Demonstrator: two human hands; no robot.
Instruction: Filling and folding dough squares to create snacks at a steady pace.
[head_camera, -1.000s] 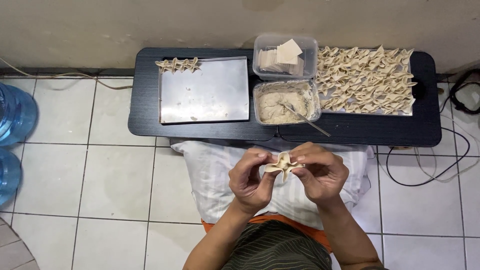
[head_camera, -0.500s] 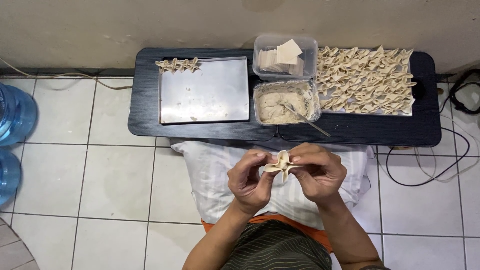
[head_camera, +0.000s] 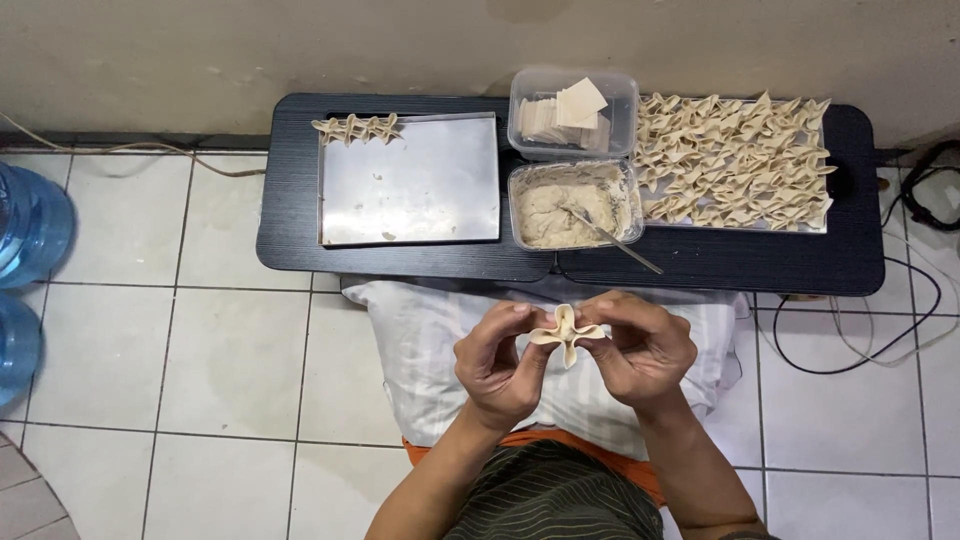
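Observation:
A pale folded dumpling (head_camera: 566, 332) is pinched between both hands above a white pillow. My left hand (head_camera: 497, 360) grips its left side and my right hand (head_camera: 643, 348) grips its right side. On the low black table (head_camera: 300, 200) beyond, a metal tray (head_camera: 410, 190) carries three folded dumplings (head_camera: 356, 127) at its far left corner. A clear tub of filling (head_camera: 570, 205) with a spoon (head_camera: 610, 236) in it sits beside a tub of square wrappers (head_camera: 570, 108). A second tray at the right is covered with several folded dumplings (head_camera: 735, 160).
A white pillow (head_camera: 430, 340) lies on the tiled floor in front of the table. Blue water bottles (head_camera: 30, 225) stand at the left edge. Black cables (head_camera: 900, 300) trail on the floor at the right. A wall runs behind the table.
The dumpling's folds have been pressed closer together between my fingers. Both hands stay in the same spot above the pillow.

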